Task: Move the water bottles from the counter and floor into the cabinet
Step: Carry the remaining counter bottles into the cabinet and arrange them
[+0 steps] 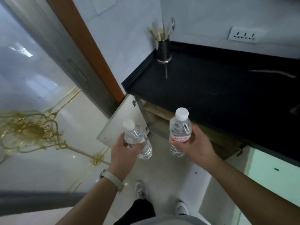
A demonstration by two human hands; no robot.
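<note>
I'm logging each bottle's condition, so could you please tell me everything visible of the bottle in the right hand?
The bottle is clear ribbed plastic with a white cap screwed on and a red-and-white label band low on its body. It is held nearly upright in the air, before the open cabinet under the counter. Only the right hand touches it, gripping round the label.

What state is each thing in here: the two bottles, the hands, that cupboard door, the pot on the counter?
Left bottle, capped, tilted, held in the air.
Right bottle, capped, near upright, held in the air.
Left hand, grips the left bottle.
Right hand, grips the right bottle.
Cabinet door, swung open.
Utensil holder, upright on the counter, sticks inside.
</note>
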